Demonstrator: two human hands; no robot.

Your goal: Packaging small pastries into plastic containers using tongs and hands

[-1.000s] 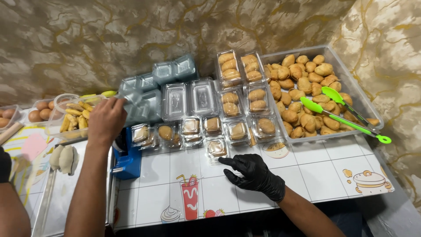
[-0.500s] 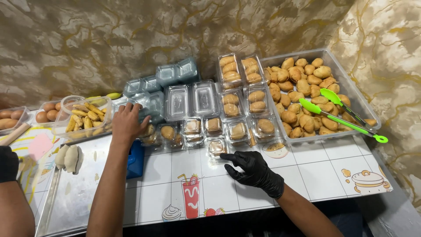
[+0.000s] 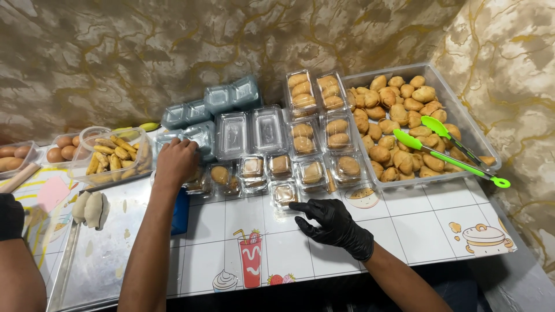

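My left hand point(image 3: 176, 163), bare, reaches over the row of small clear plastic boxes point(image 3: 199, 138) and curls its fingers on an empty one at the left end of the row. My right hand point(image 3: 332, 222), in a black glove, rests on the tiled tabletop with fingers spread. Its fingertips touch a small lidded box holding a pastry point(image 3: 284, 193). More boxes with pastries point(image 3: 312, 172) stand in rows just beyond it.
A large clear tub of golden pastries point(image 3: 471, 130) with green tongs point(image 3: 445, 156) sits at the right. Stacked empty boxes point(image 3: 219, 98) stand at the back. A tub of fried sticks point(image 3: 113, 156), round buns point(image 3: 60, 151) and raw dough pieces point(image 3: 89, 207) lie left. Another person's arm point(image 3: 14, 254) is at far left.
My left hand has moved right, from the tub of fried sticks to the empty clear boxes. My right hand has stayed on the table by the small box.
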